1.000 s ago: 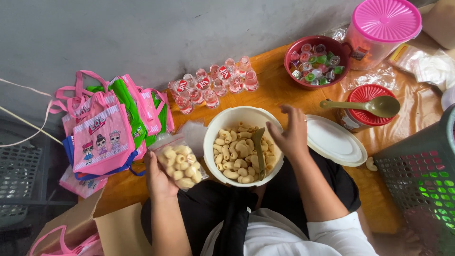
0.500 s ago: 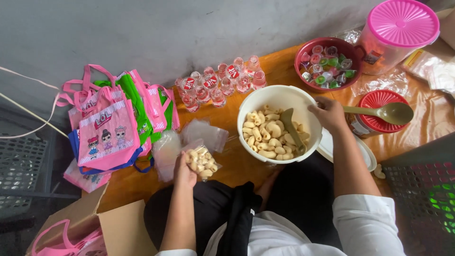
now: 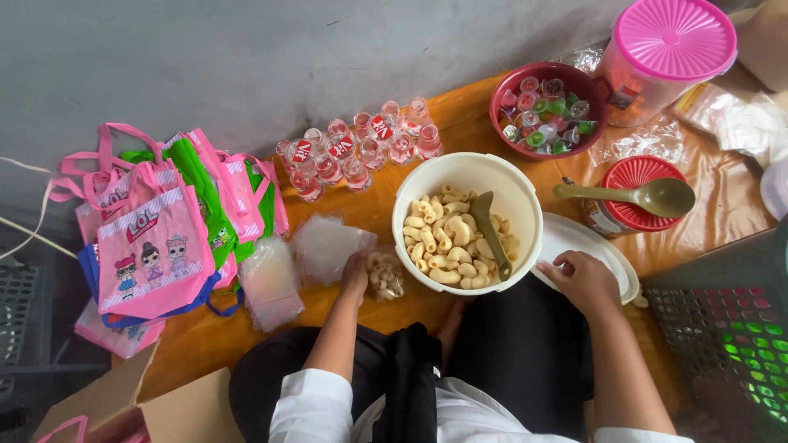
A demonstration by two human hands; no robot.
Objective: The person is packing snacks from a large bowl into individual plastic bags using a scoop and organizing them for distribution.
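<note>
A cream bowl (image 3: 517, 195) full of pale curled crackers stands on the orange floor cloth in front of me, with an olive scoop (image 3: 491, 230) resting inside it. My left hand (image 3: 355, 275) holds a small clear bag of crackers (image 3: 386, 276) just left of the bowl. My right hand (image 3: 584, 280) rests with curled fingers on the white lid (image 3: 574, 238) to the bowl's right, holding nothing I can see. A stack of empty clear bags (image 3: 328, 244) lies beside the left hand.
Small water cups (image 3: 361, 148) sit behind the bowl. A maroon bowl of jelly cups (image 3: 546, 111), a pink-lidded jar (image 3: 669, 49), a red-lidded tub with a spoon (image 3: 644, 197), pink and green tote bags (image 3: 164, 230), a cardboard box (image 3: 156, 410) and a dark crate (image 3: 730, 328) surround me.
My right hand left the bowl's rim and dropped to the white lid. The left hand brought the cracker bag right up beside the bowl. The camera view shifted left.
</note>
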